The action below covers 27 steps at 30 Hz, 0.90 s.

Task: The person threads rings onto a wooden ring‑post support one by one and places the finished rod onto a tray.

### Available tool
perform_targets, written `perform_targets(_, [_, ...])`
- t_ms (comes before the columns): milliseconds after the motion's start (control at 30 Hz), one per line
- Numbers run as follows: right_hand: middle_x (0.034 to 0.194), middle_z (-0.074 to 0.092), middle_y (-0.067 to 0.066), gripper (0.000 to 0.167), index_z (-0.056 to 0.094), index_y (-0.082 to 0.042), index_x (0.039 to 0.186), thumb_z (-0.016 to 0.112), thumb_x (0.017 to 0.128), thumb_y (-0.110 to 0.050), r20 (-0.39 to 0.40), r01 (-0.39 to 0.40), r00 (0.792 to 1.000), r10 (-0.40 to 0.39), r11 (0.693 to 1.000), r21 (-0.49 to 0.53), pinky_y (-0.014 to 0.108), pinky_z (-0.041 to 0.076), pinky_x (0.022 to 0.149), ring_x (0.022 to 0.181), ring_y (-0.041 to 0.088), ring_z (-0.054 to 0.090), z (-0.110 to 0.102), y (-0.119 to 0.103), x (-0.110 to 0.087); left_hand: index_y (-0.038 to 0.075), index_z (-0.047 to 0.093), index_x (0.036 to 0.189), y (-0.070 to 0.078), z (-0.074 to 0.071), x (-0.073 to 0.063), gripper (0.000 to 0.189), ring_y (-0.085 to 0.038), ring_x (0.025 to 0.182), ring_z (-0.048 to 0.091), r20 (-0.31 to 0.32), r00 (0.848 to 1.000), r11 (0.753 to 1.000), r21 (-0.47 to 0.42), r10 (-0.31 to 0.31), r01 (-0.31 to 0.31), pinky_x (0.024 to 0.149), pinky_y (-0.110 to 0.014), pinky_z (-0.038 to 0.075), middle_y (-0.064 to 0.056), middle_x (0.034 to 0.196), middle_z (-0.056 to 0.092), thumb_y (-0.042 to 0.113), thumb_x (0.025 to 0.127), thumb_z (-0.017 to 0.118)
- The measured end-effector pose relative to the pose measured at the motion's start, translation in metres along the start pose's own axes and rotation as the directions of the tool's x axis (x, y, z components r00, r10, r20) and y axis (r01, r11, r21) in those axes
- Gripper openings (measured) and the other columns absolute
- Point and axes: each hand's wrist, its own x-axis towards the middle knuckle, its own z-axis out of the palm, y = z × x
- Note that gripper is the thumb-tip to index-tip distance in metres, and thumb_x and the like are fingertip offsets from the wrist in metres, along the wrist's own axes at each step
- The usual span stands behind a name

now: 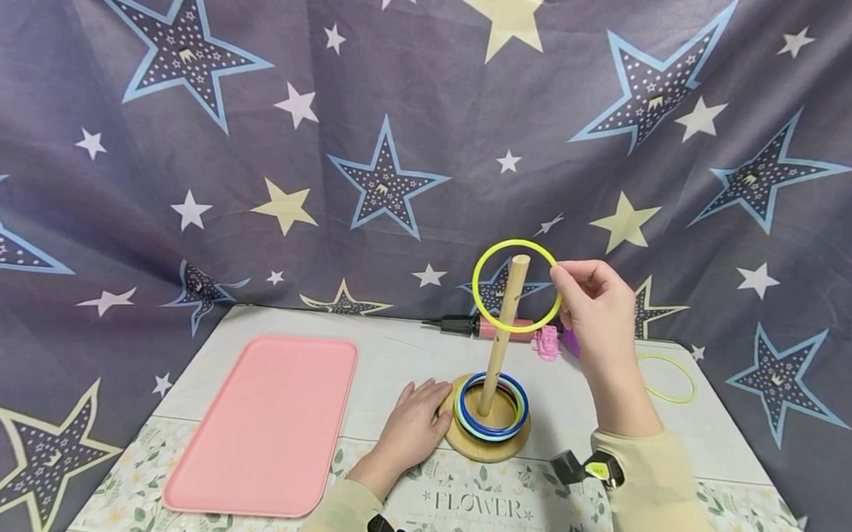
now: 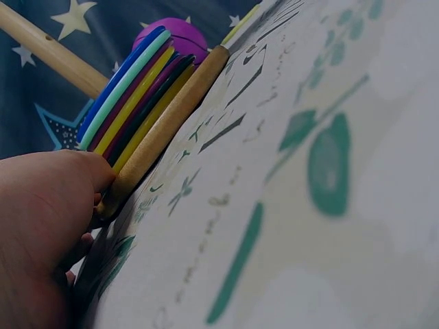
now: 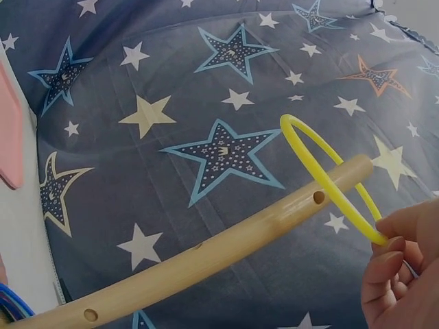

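Observation:
My right hand (image 1: 601, 307) pinches a yellow ring (image 1: 478, 290) by its right side between thumb and fingers. The ring is tilted around the upper end of a wooden pole (image 3: 226, 257), whose tip pokes through it in the right wrist view. The pole rises from a round wooden base (image 1: 487, 450). Stacked around its foot are several coloured rings (image 2: 140, 103), dark blue on top and light green beneath. My left hand (image 1: 415, 426) rests at the left edge of the base, fingers extended, its tips touching the rim beside the stack.
A pink tray (image 1: 267, 420) lies to the left. Behind the pole are a pink-and-black hand pump (image 1: 459, 324), a small pink toy (image 1: 547, 343) and a purple ball (image 2: 182, 38). Another yellow ring (image 1: 692, 388) lies at the right. A star-patterned curtain (image 1: 438, 94) hangs behind the table.

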Motion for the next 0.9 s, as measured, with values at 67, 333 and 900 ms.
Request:
perform_targets(67, [0.08,0.061,0.002,0.014,0.076,-0.003,0.109,0.082,0.102,-0.014,0.0,-0.006,1.0,0.006,1.0,-0.011,0.019,0.043,0.048,0.058,0.012,0.048,0.001,0.002,0.0,0.003,0.061,0.156,0.0,0.0,0.0,0.048,-0.035,0.155,0.048,0.001,1.0,1.0,-0.002,0.0,0.0,0.134,-0.059,0.024,-0.011,0.158,0.062,0.021,0.111,0.063])
perform_targets(333, [0.08,0.062,0.0,0.018,0.075,0.001,0.115,0.081,0.103,-0.012,0.007,-0.062,0.998,0.062,0.998,-0.019,0.02,0.044,0.051,0.062,0.012,0.05,0.0,0.009,0.0,0.002,0.061,0.155,-0.001,0.0,0.0,0.048,-0.036,0.154,0.049,-0.001,1.0,1.0,0.001,0.009,-0.009,0.134,-0.06,0.024,-0.012,0.157,0.063,0.021,0.111,0.062])
perform_targets(900, [0.08,0.063,-0.001,0.021,0.075,0.002,0.116,0.08,0.103,-0.014,-0.014,-0.131,0.991,0.13,0.989,-0.065,0.021,0.047,0.051,0.065,0.012,0.052,-0.004,0.03,-0.002,0.003,0.062,0.154,-0.001,0.001,0.0,0.047,-0.035,0.154,0.05,-0.004,1.0,1.0,0.0,0.002,-0.002,0.133,-0.06,0.025,-0.012,0.157,0.063,0.021,0.111,0.062])
